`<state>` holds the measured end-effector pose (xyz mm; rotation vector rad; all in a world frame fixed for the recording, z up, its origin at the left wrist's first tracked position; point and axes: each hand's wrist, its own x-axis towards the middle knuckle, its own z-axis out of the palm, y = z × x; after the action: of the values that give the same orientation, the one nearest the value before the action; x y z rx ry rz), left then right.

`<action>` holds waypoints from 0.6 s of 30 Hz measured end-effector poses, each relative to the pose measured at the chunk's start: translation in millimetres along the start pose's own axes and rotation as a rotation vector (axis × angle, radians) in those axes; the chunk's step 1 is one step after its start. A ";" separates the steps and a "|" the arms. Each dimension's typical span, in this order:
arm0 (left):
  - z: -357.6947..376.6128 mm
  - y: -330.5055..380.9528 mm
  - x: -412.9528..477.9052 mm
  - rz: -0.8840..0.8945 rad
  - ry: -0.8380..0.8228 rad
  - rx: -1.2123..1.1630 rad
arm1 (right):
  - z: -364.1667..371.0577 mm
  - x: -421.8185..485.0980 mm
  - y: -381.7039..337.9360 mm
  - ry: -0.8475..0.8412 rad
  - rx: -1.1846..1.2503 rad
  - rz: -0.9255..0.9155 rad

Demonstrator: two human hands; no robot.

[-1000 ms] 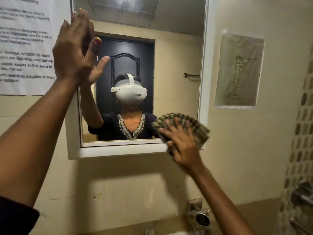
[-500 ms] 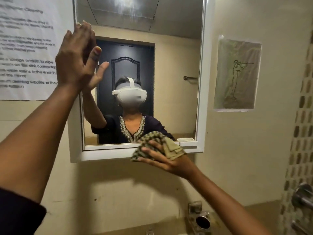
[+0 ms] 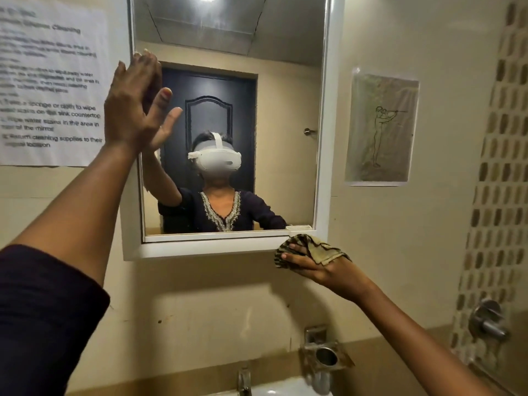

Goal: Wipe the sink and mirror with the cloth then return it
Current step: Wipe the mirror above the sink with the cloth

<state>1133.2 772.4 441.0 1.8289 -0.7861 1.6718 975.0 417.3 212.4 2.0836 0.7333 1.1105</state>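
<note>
A white-framed mirror (image 3: 323, 138) hangs on the beige wall. My left hand (image 3: 131, 104) lies flat against its upper left edge, fingers together, holding nothing. My right hand (image 3: 308, 262) grips a bunched olive checked cloth (image 3: 314, 247) pressed at the lower right corner of the frame, just under the glass. Only the top rim of the white sink (image 3: 288, 388) shows at the bottom edge.
A printed instruction sheet (image 3: 51, 87) is taped left of the mirror and a line drawing (image 3: 381, 127) right of it. Below are a small tap (image 3: 244, 380), a metal wall holder (image 3: 325, 357) and a chrome valve (image 3: 487, 320) on the tiled strip.
My right hand with the cloth came down off the glass, swung left along the bottom frame, then back right to the lower right corner. My left hand stayed on the mirror's edge.
</note>
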 end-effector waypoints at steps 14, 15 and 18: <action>1.3 214.9 -304.9 -1.050 -0.496 -1.043 | -37.2 -33.3 -87.0 -0.027 0.114 0.261; 4.3 221.5 -321.7 -1.206 -0.581 -1.125 | -36.8 -32.7 -97.7 -0.024 0.141 0.259; 5.8 225.2 -348.3 -1.409 -0.655 -1.381 | -35.2 -38.4 -137.1 -0.048 0.230 0.270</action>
<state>951.9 635.5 94.0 1.1310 -0.3832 -0.4141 903.2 485.5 104.2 2.4522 0.5919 1.1591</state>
